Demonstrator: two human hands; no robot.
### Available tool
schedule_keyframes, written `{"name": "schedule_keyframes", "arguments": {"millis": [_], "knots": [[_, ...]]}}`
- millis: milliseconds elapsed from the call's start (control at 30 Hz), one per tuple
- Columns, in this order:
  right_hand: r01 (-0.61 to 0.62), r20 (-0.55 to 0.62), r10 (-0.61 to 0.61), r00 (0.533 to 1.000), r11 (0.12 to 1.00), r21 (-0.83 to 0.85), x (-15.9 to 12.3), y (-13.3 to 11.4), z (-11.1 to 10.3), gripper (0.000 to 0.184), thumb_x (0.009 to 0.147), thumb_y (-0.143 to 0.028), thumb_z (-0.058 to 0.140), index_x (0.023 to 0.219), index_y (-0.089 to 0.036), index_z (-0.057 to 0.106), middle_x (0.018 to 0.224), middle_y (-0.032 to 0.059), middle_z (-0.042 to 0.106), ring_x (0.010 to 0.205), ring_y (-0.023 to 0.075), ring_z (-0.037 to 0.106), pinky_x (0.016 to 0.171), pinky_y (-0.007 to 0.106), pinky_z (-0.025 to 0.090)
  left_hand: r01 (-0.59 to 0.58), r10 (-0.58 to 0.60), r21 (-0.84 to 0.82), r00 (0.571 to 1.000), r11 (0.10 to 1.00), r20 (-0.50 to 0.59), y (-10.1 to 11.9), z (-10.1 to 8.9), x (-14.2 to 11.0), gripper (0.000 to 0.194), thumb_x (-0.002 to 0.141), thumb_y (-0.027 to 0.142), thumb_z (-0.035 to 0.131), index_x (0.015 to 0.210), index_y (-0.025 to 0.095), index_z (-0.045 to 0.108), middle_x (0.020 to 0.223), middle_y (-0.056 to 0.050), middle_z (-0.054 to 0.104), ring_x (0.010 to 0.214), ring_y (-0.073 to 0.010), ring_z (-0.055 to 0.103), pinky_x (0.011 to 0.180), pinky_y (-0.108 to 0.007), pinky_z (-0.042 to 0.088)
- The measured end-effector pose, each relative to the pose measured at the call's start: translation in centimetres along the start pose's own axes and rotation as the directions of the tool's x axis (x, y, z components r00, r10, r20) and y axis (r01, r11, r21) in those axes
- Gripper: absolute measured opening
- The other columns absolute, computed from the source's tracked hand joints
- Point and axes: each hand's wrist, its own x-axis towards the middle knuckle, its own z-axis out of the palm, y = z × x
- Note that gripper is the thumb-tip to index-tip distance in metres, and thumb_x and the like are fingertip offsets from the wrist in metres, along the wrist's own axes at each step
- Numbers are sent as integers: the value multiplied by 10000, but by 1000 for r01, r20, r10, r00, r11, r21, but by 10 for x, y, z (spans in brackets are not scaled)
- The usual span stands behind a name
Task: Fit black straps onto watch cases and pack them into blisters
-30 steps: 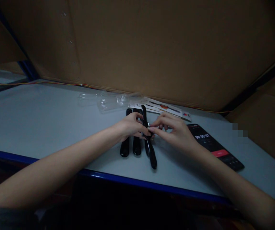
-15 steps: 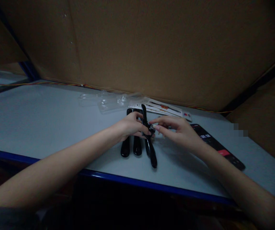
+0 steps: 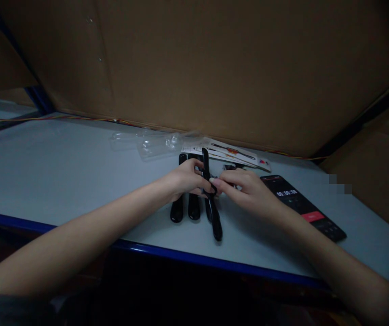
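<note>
"What were the fingers of the left hand [image 3: 192,177] doing?"

"They were clamped on a long, glossy black piece with rounded ends [image 3: 216,222], thumb and forefinger curled about its middle."

"And the right hand [image 3: 244,186]?"

"Its thumb and forefinger tips were brought close together at that same middle, from the other side. I couldn't tell whether they pinched a small part there; the spot was dark and mostly covered."

"Where was the piece, and how did it lie?"

"Over the worktop [image 3: 79,181], nearer the blue front edge than the back one. Its long axis ran from back to front, one end pointing to the back edge, the other to the front edge and slanting slightly to the right."

"Anything beside it?"

"Two slim black pieces with broad, rounded front ends [image 3: 177,210] lay to its left, side by side, roughly in line with it, partly under the left hand."

"And farther off?"

"Clear moulded plastic shells [image 3: 157,144] lay near the back edge, with white printed cards [image 3: 235,155] just to their right. A black phone with a lit timer screen [image 3: 294,203] lay toward the worktop's right end, aslant, beyond the right hand."
</note>
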Motion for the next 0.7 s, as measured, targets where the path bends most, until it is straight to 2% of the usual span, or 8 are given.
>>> {"name": "schedule_keyframes", "arguments": {"millis": [67,133,200,267,367,500,567,700], "knots": [[-7,3,7,1000,995,101,-1,0,-3,372,916,-339,370,649,-182,576,567,-14,505,572,115,477,610,270,336,-5,6,-10,1000,1000,11,-1,-1,1,580,566,-67,671,1058,112,419,775,1,575,614,-133,630,608,-313,539],[-26,-50,34,998,986,164,-2,3,-7,261,889,-339,430,750,-193,594,608,-11,517,593,123,485,586,263,349,1,0,-28,1000,1000,27,-1,-1,1,587,580,-67,663,1075,109,402,805,-19,591,616,-143,643,610,-314,539],[-24,-98,37,995,990,140,-2,7,-9,139,836,-319,526,888,-211,597,671,-5,539,618,133,489,585,264,362,14,-12,-39,999,999,41,0,-1,1,589,589,-72,655,1084,109,391,818,-30,598,625,-154,654,614,-315,539],[4,-103,3,995,997,73,-1,11,-10,179,804,-313,575,960,-229,595,703,0,551,633,140,496,602,274,369,17,-16,-30,999,999,30,1,0,1,590,581,-74,662,1075,111,400,818,-24,591,629,-151,652,615,-313,541],[51,-87,-53,995,998,-23,0,14,-6,151,799,-348,584,872,-217,602,686,3,555,630,144,502,617,286,355,19,-19,-2,1000,1000,0,1,1,0,584,567,-66,676,1060,116,420,817,-8,572,614,-130,635,602,-298,540],[35,-106,-51,993,989,-144,1,9,1,172,825,-324,547,716,-191,549,615,-14,542,581,130,477,639,301,312,15,-15,1,1000,1000,9,1,2,0,583,570,-60,671,1061,123,415,791,6,568,628,-136,633,607,-306,539],[32,-99,-46,994,989,-144,1,3,4,225,855,-309,502,668,-186,522,596,-16,537,572,124,468,646,303,305,8,-8,8,1000,1000,14,1,2,0,576,566,-58,671,1052,126,421,777,7,573,633,-136,628,608,-308,538],[47,-71,-50,996,998,-36,-1,-4,3,285,898,-279,415,651,-186,521,607,-8,540,593,124,478,652,298,323,-2,2,7,1000,1000,-3,0,2,1,562,570,-59,668,1043,123,426,764,10,570,625,-130,620,593,-302,538]]}}
